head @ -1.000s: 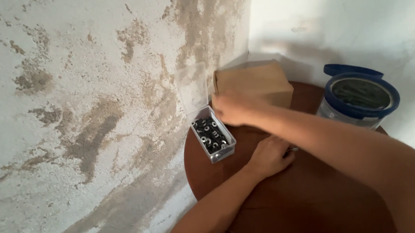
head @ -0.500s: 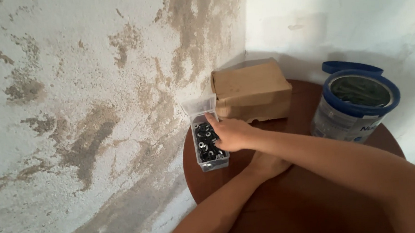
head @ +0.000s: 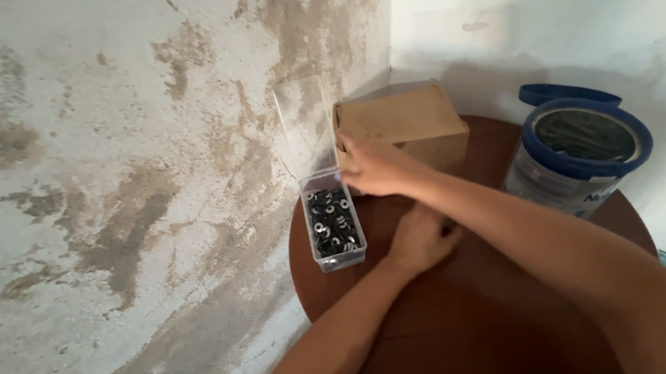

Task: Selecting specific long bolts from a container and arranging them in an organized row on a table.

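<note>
Reaching across my body, my right hand (head: pixel 378 168) sits at the far end of the clear plastic box (head: pixel 334 230), fingers bent and pointing left toward its raised lid (head: pixel 303 126); whether they pinch the lid's hinge edge or only touch it, I cannot tell.

Item, right forearm: runs from lower right up to the hand, crossing above my left hand.

Item, left hand (head: pixel 422 238): palm down on the round brown table (head: pixel 468 326), just right of the box, fingers curled loosely; partly hidden under the right forearm, so I cannot tell whether it grips anything. Left forearm comes up from the bottom edge.

Item, clear plastic box: lid standing upright and open, tray filled with small dark screws with pale washers (head: pixel 334 224). Lies directly left of both hands, at the table's left edge.

Item, brown cardboard box (head: pixel 403 123): just beyond my right hand, touching or nearly so.

Item, blue-rimmed tin (head: pixel 577 158): well right of the hands, open, blue lid (head: pixel 569 94) behind it.

Item, stained plaster wall (head: pixel 114 187): left of everything.
</note>
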